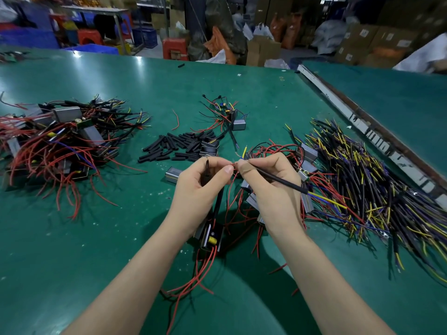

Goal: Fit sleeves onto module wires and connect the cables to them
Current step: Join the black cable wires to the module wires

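Red wire (pixel 232 165) tip hidden betw. fingertips (pixel 228 169)

My green bench (pixel 101 238) glares under overhead light. Second green table (pixel 399 97) right. Far: red stools (pixel 175 48), blue crates (pixel 145 36), cardboard boxes (pixel 362 37), white sacks (pixel 331 32).

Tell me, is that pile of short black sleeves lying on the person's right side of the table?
No, the black sleeves lie left of both hands, beyond the left hand.
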`<state>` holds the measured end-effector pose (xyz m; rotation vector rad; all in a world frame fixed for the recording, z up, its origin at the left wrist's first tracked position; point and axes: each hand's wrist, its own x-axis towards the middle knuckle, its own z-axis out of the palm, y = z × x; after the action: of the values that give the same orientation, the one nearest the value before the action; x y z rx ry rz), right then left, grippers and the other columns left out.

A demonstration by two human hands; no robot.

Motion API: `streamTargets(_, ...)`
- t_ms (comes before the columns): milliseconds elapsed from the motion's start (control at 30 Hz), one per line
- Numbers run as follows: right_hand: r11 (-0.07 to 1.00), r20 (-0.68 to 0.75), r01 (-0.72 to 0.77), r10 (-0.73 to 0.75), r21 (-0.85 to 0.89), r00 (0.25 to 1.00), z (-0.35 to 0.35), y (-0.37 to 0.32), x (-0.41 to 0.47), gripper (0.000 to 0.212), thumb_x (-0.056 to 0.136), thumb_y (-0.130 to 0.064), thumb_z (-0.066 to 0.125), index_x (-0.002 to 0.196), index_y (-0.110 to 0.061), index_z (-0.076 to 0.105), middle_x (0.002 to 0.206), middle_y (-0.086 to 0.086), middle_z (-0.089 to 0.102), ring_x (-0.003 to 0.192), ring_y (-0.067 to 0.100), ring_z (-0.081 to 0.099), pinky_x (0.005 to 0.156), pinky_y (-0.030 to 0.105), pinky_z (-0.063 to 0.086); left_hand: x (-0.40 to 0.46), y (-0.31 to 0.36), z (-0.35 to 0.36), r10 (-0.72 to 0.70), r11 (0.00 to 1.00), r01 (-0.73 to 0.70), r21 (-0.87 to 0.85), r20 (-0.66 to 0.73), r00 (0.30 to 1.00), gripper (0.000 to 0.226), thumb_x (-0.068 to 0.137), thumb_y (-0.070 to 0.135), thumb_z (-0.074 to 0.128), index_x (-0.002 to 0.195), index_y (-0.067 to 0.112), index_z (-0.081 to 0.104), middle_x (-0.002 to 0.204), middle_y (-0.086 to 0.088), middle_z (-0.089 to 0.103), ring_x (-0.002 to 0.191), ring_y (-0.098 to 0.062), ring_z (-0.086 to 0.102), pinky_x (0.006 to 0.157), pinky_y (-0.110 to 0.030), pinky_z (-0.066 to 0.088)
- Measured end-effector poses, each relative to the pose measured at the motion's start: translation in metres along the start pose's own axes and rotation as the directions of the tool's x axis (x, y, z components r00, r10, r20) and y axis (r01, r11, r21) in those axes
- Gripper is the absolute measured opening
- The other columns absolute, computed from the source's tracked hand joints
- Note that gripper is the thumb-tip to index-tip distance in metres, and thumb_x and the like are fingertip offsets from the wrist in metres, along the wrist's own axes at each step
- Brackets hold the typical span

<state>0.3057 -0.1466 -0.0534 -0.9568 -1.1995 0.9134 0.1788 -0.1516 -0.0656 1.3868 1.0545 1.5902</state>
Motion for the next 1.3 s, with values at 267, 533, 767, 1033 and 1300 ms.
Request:
streamTargets(267, 1.000, 0.007, -0.013, 0.013, 0.013, 1.000, 0.003, -0.001, -0.002, 0.018, 0.082, -0.008, 0.073, 0.074, -0.014, 0.058, 0.073, 0.013, 0.063, 0.068, 0.017, 0.056, 0.064, 0.028, 0.047, 0.000, 0.002, 0.003, -0.042, 0.998, 0.040, -0.038, -0.051, 0.998, 0.018, 0.090, 0.010, 0.061, 0.077, 0.022, 0.067, 0.059, 0.010, 0.060, 0.054, 0.002, 0.049, 0.055, -0.009, 0.038)
streamTargets(533, 0.959, 0.059, -0.237, 0.231, 0.152, 0.971, 0.002, 0.000, 0.004, 0.026, 0.079, -0.003, 0.072, 0.066, -0.022, 0.060, 0.077, 0.012, 0.069, 0.063, 0.009, 0.055, 0.053, 0.016, 0.038, -0.001, 0.004, 0.003, -0.106, 0.987, 0.101, -0.122, -0.030, 0.994, 0.020, 0.090, 0.005, 0.057, 0.077, 0.018, 0.064, 0.057, 0.010, 0.055, 0.056, -0.001, 0.047, 0.058, -0.011, 0.040)
streamTargets(767, 0.921, 0.025, -0.279, 0.283, 0.274, 0.959, -0.004, -0.006, 0.011, 0.023, 0.076, -0.001, 0.071, 0.068, -0.015, 0.056, 0.076, 0.010, 0.064, 0.052, 0.003, 0.050, 0.049, 0.015, 0.036, 0.000, -0.001, 0.002, -0.046, 0.999, 0.046, -0.028, -0.023, 0.999, 0.012, 0.090, 0.013, 0.061, 0.082, 0.021, 0.065, 0.064, 0.012, 0.062, 0.064, -0.001, 0.055, 0.065, -0.011, 0.043)
streamTargets(1033, 0.950, 0.087, -0.238, 0.225, 0.202, 0.971, -0.002, -0.007, 0.008, 0.027, 0.078, 0.002, 0.069, 0.064, -0.016, 0.055, 0.069, 0.007, 0.059, 0.054, 0.007, 0.048, 0.050, 0.014, 0.037, 0.000, -0.002, 0.001, 0.002, 1.000, -0.002, -0.001, 0.010, 1.000, 0.008, 0.090, 0.017, 0.061, 0.085, 0.022, 0.066, 0.066, 0.012, 0.063, 0.062, 0.003, 0.053, 0.061, -0.007, 0.040)
streamTargets(1300, 0.949, 0.150, -0.225, 0.194, 0.222, 0.969, -0.005, -0.006, 0.008, 0.038, 0.078, 0.003, 0.069, 0.055, -0.025, 0.057, 0.066, 0.002, 0.060, 0.053, 0.007, 0.044, 0.050, 0.015, 0.037, 0.000, -0.002, 0.002, -0.027, 1.000, 0.027, 0.004, -0.017, 0.999, 0.010, 0.090, 0.014, 0.061, 0.086, 0.020, 0.066, 0.065, 0.012, 0.063, 0.065, 0.001, 0.056, 0.062, -0.008, 0.040)
